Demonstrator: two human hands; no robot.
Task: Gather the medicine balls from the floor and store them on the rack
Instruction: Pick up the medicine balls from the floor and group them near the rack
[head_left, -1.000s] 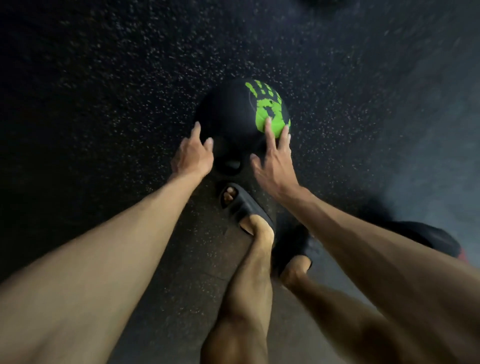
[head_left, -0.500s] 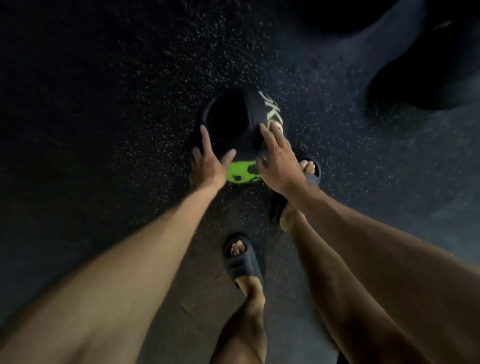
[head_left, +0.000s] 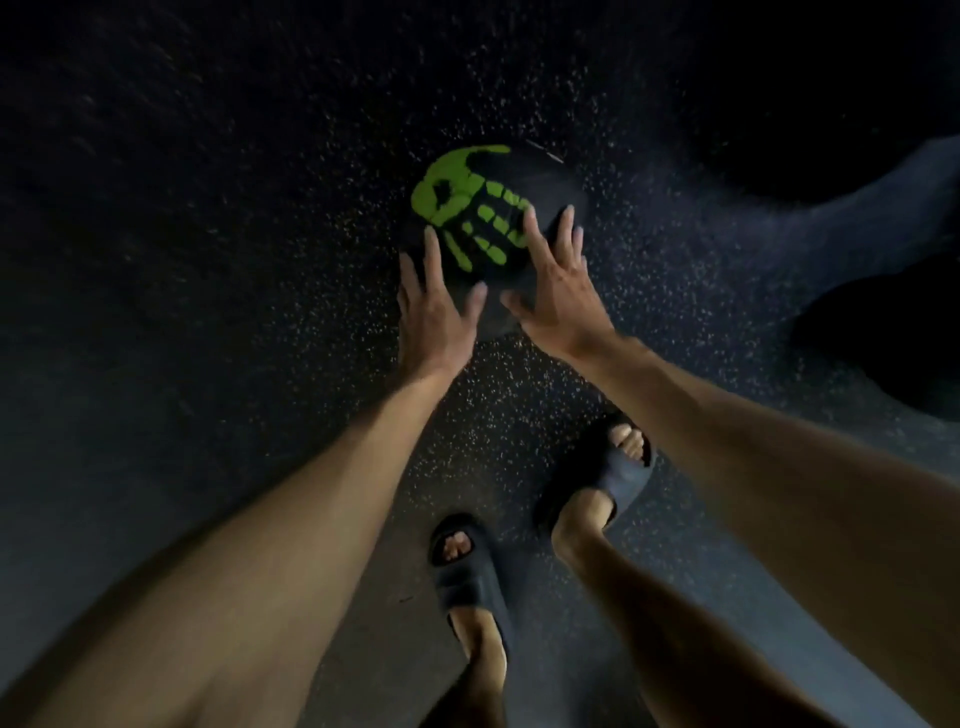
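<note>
Head view: a black medicine ball (head_left: 540, 187) lies on the floor (head_left: 208, 260), straight ahead of the person and a little above the middle of the frame. A bright green handprint (head_left: 467, 202) is printed across its upper left face, with the printed fingers pointing down and to the right.

Both arms reach forward to the ball. The left hand (head_left: 434, 317) lies against its near left side with fingers straight and spread, the thumb stretched toward the ball's near edge. The right hand (head_left: 558, 291) lies on its near right side, also flat with fingers spread, the fingertips just past the ends of the printed fingers. Neither hand curls round the ball. The two thumbs point toward each other, close but apart.

The floor is dark rubber matting flecked with pale specks. Below the hands stand the person's feet in dark slide sandals, the left sandal (head_left: 467, 577) nearer the camera and the right sandal (head_left: 608, 473) further forward, well apart from the ball. A large rounded dark shape (head_left: 883, 338) sits on the floor to the right; what it is cannot be told.
</note>
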